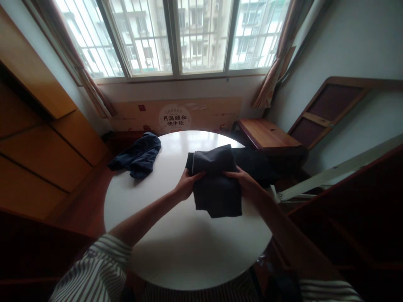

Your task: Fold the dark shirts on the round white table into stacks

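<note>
A dark garment (218,195), folded into a compact bundle, is held up over the white round table (157,235). My left hand (186,183) grips its left side, thumb on the near face and the other fingers mostly hidden. On the opposite side my right hand (245,181) pinches it the same way. The cloth's upper part bends over, and its lower edge hangs down. What kind of garment it is, I cannot tell. More dark cloth (253,163) lies behind my right hand at the table's right edge.
Crumpled dark blue clothing (138,155) lies at the table's far left, partly over the edge. A wooden side table (267,133) stands beyond on the right, near a leaning wooden frame (327,100). Wooden cabinets (40,142) line the left; a barred window (176,37) is ahead.
</note>
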A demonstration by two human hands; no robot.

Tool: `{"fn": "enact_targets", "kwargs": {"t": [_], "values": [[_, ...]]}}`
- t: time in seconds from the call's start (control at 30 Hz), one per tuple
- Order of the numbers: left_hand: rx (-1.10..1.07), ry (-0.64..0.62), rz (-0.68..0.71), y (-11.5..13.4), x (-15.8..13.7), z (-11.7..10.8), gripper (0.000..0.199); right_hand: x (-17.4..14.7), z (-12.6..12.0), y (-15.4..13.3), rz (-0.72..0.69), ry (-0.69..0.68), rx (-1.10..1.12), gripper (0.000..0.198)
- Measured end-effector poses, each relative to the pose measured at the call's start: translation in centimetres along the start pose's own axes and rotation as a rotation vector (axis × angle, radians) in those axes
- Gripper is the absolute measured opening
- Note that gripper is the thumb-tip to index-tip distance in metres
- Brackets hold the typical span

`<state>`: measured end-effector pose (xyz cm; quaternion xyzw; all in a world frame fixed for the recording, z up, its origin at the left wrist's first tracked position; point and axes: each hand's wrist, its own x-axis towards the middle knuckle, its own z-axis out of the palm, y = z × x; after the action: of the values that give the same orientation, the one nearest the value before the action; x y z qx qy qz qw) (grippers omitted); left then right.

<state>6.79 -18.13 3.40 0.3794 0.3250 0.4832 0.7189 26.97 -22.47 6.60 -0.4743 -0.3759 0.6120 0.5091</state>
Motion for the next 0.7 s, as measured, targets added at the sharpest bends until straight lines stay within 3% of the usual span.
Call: {"fn": "enact_targets", "kwargs": {"t": [0.1, 0.17, 0.3, 0.4, 0.53, 0.7], "values": [[-0.002, -0.242, -0.175, -0.1, 2.6, 3.6, 0.045, 1.7, -3.0, -3.5, -0.109, 0.125, -0.054, 0.043], [0.017, -0.359, -0.329, -1.3, 4.2, 5.9, 0.042, 2.9, -5.6, -5.4, -0.073, 0.182, -0.077, 0.035], [-0.025, -0.254, -0.415, -5.5, 6.2, 9.7, 0.028, 5.3, -11.0, -7.3, 0.109, 0.173, -0.200, 0.027], [-0.032, -0.167, -0.458, -7.7, 6.8, 11.5, 0.019, 6.9, -13.6, -7.3, 0.110, 0.189, -0.317, 0.026], [0.043, -0.149, -0.474, -7.6, 7.2, 12.6, 0.020, 9.2, -14.6, -7.4, 0.048, 0.246, -0.396, 0.029], [0.214, -0.229, -0.503, -6.6, 7.1, 12.3, 0.028, 11.9, -15.4, -7.7, -0.153, 0.380, -0.556, 0.043]]}}
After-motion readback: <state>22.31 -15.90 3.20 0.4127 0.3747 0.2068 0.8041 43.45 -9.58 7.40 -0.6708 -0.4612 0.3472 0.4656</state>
